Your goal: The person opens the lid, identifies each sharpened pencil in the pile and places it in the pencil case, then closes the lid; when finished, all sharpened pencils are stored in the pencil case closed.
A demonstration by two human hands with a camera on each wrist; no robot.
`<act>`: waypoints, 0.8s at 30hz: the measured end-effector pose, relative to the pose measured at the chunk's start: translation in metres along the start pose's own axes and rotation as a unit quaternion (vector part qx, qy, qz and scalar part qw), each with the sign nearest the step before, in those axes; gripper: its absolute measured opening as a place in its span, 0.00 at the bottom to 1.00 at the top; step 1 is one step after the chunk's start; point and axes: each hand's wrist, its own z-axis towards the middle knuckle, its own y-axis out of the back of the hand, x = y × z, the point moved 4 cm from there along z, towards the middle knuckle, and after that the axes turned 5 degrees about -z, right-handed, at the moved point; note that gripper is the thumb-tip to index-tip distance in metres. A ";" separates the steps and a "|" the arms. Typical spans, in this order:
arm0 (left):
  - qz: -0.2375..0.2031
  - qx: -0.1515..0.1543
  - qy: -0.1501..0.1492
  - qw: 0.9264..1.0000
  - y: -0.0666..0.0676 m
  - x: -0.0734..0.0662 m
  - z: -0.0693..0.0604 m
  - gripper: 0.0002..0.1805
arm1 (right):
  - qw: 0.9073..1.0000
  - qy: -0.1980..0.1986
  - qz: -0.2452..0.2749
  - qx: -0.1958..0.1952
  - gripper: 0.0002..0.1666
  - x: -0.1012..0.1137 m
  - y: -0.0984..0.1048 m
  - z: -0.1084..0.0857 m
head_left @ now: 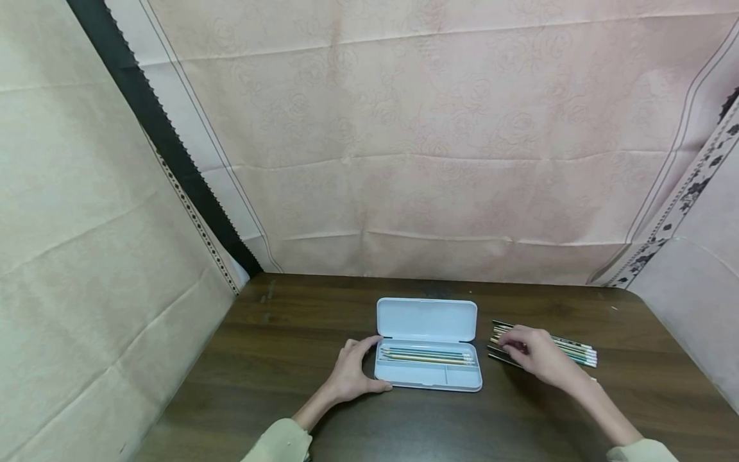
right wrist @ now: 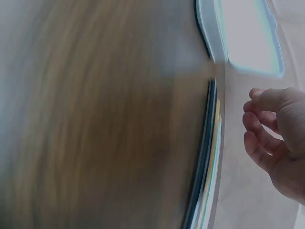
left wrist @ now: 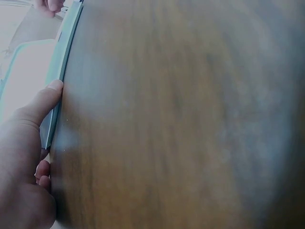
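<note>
Gripping the left end of a light blue pencil case [head_left: 410, 373] with the left hand [head_left: 353, 371], setting the thumb against the near edge and stretching the index finger to the far left corner of the tray, by the hinge. In the left wrist view, resting the thumb's tip against the near wall. Lying open on the brown bench [head_left: 277, 359] between both hands, tipping its lid [head_left: 427, 319] back on the far side. Holding a small row of blue-green and gold pencils [head_left: 427, 359] in the tray's far compartment, lining them up lengthwise from left to right.

To the right, hovering over a bundle of loose pencils [head_left: 577, 351] with the right hand [head_left: 534, 351], curling the fingers softly and letting the grip hang slack, showing a gap between fingertips and pencils in the right wrist view. Lying apart from the case, pointing white ends to the right, mixing dark and pale green barrels.

Wearing pale green sleeves [head_left: 283, 443] on both arms. Beyond the bench, hanging a pale pinkish cloth [head_left: 433, 128] across the far side, running a black strip [head_left: 173, 154] down its left and a flower-printed border [head_left: 691, 197] down its right.
</note>
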 end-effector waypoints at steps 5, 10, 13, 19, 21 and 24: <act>0.001 -0.001 -0.001 1.000 0.000 0.001 0.000 0.51 | 0.999 0.013 -0.025 -0.035 0.17 -0.015 0.021 -0.016; 0.003 -0.001 -0.001 1.000 -0.001 0.001 0.000 0.51 | 0.999 -0.002 -0.035 -0.041 0.18 -0.031 0.033 -0.032; 0.005 -0.002 -0.003 1.000 -0.001 0.001 0.001 0.51 | 0.998 -0.015 -0.047 -0.038 0.18 -0.040 0.037 -0.042; 0.005 -0.004 -0.005 1.000 -0.001 0.003 0.000 0.51 | 0.996 -0.055 -0.070 -0.032 0.20 -0.056 0.043 -0.061; 0.004 -0.004 -0.006 1.000 -0.002 0.003 0.000 0.51 | 0.994 -0.065 -0.079 -0.032 0.21 -0.059 0.044 -0.066; 0.001 -0.003 -0.007 1.000 -0.002 0.004 0.000 0.51 | 0.993 -0.074 -0.091 -0.034 0.22 -0.064 0.046 -0.072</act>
